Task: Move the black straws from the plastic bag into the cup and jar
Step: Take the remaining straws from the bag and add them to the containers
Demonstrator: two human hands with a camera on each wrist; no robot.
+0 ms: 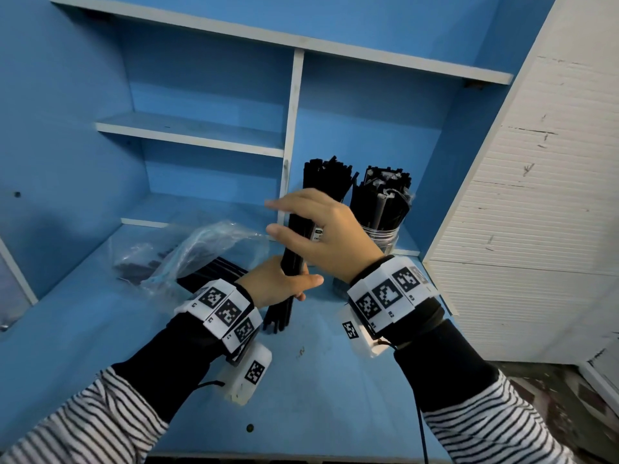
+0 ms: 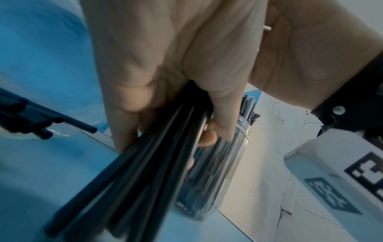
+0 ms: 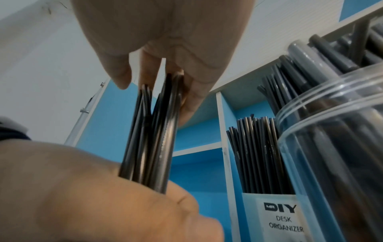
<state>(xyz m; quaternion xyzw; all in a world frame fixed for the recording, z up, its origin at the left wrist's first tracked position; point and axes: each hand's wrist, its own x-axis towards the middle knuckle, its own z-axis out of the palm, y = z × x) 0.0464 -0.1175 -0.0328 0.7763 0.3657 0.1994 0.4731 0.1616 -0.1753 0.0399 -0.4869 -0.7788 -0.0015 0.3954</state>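
Left hand (image 1: 279,285) grips the black straw bundle (image 1: 294,249) low, keeping it upright; right hand (image 1: 321,234) pinches its top with loose fingers, probably to square the ends before the jar (image 1: 382,237).

Setting: you stand at a desk or storage nook, likely an office or stockroom. Evidence: blue desk (image 1: 100,316) with built-in white-edged shelves (image 1: 187,133), a white ribbed cabinet door (image 1: 536,195), and a cup (image 3: 273,212) labelled "DIY DESK ORGANIZER".

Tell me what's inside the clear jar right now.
The clear jar holds black straws standing upright, tops above its rim. In the head view the right hand covers part of it.
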